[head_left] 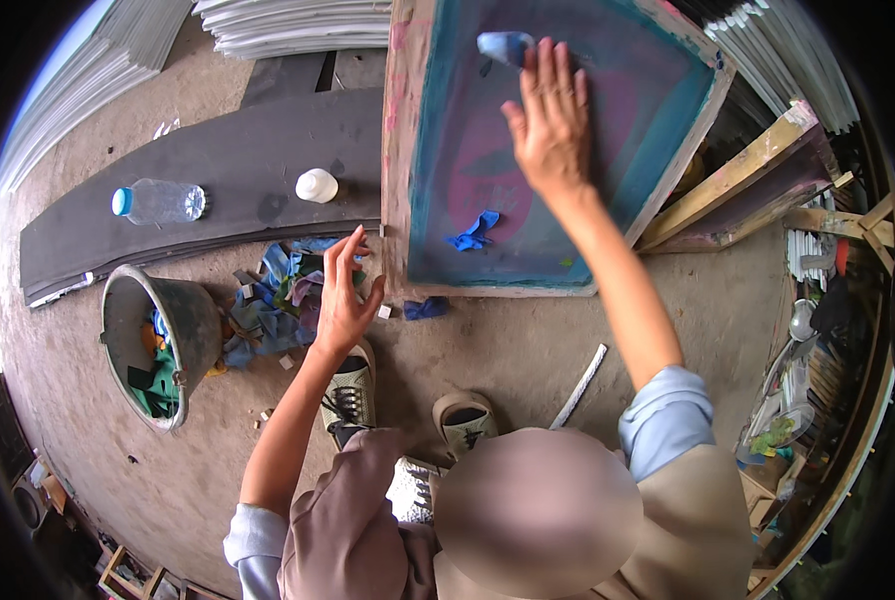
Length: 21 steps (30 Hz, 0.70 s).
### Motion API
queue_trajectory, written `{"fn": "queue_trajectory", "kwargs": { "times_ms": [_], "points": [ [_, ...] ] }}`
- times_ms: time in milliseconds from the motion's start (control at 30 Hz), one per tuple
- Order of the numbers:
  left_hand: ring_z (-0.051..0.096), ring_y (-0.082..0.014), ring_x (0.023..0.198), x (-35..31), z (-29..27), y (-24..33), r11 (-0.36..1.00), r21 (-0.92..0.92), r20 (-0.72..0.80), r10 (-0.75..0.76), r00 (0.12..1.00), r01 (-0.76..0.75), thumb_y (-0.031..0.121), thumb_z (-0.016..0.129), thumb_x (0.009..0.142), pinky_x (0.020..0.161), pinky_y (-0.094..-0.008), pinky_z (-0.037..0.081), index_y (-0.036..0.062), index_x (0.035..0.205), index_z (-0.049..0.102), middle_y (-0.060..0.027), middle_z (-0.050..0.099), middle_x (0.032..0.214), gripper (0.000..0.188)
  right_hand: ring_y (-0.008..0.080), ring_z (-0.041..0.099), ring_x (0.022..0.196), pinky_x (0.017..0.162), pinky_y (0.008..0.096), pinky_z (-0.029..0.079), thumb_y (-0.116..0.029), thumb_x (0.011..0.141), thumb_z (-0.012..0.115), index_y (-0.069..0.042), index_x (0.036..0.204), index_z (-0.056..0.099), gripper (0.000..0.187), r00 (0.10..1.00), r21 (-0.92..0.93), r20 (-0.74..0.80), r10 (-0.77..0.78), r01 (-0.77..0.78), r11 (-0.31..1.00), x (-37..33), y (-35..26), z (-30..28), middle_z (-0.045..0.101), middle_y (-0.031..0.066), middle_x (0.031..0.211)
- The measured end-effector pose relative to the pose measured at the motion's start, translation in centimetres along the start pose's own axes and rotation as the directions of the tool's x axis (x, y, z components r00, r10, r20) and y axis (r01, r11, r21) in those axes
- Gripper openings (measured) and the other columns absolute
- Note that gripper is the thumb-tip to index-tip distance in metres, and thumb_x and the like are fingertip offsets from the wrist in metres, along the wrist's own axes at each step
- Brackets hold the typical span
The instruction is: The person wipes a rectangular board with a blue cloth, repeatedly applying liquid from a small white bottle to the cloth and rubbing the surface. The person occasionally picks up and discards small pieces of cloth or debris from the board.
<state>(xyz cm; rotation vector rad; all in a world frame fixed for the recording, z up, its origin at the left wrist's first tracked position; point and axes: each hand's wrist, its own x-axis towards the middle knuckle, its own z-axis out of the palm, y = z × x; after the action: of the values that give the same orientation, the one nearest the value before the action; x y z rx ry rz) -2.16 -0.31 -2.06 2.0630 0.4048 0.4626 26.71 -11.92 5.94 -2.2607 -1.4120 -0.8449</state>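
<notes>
Rag (503, 47) lies crosswise at far end of screen (406, 150), at right hand (553, 135)'s fingertips, leftward; that hand nearer, fingers extended. Left hand (342, 300) beside screen's near-left corner, fingers parted.

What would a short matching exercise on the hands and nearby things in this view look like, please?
1. right hand
2. left hand
3. clear bottle
4. bucket

A. has green cloth inside
B. half-curled, just outside the screen's lower-left corner
C. flat, fingers extended, over the framed screen
D. lying on its side on the dark sheet

Pairs: 1-C, 2-B, 3-D, 4-A
</notes>
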Motion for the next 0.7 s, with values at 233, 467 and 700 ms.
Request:
{"fn": "queue_trajectory", "kwargs": {
  "times_ms": [233,467,700],
  "points": [
    [0.049,-0.0227,0.108,0.4,-0.3,0.0,1.0,-0.002,-0.004,-0.005,1.0,0.005,-0.008,0.063,0.073,0.089,-0.0337,0.044,0.0072,0.143,0.029,-0.0131,0.041,0.123,0.079,0.0133,0.026,0.14,0.116,0.0464,0.008,-0.039,0.089,0.052,-0.018,0.147,0.027,0.066,0.707,0.147,0.31,-0.636,0.625,0.767,-5.7,-0.9,0.6,0.027,-0.0005,0.152],
    [0.051,-0.0272,0.108,0.1,-0.3,-0.1,1.0,-0.001,0.0,0.003,1.0,-0.003,-0.006,0.067,0.071,0.088,-0.0359,0.045,0.0062,0.141,0.033,-0.0149,0.043,0.124,0.078,0.023,0.027,0.139,0.109,0.0628,0.011,-0.018,0.092,0.051,-0.018,0.142,0.04,0.051,0.999,0.08,-0.013,-0.053,0.054,0.995,5.2,-0.8,0.2,0.034,0.0007,0.149],
    [0.051,-0.0289,0.114,2.1,-0.4,0.9,0.998,-0.008,-0.01,0.067,0.998,-0.067,-0.006,0.066,0.072,0.098,-0.0385,0.042,0.0051,0.14,0.033,-0.017,0.044,0.126,0.076,0.0093,0.029,0.138,0.116,0.0414,0.016,-0.026,0.087,0.057,-0.016,0.142,0.038,0.06,0.712,0.283,0.312,-0.629,0.562,0.777,-6.2,-1.9,0.3,0.035,-0.0024,0.148]
  ]
}}
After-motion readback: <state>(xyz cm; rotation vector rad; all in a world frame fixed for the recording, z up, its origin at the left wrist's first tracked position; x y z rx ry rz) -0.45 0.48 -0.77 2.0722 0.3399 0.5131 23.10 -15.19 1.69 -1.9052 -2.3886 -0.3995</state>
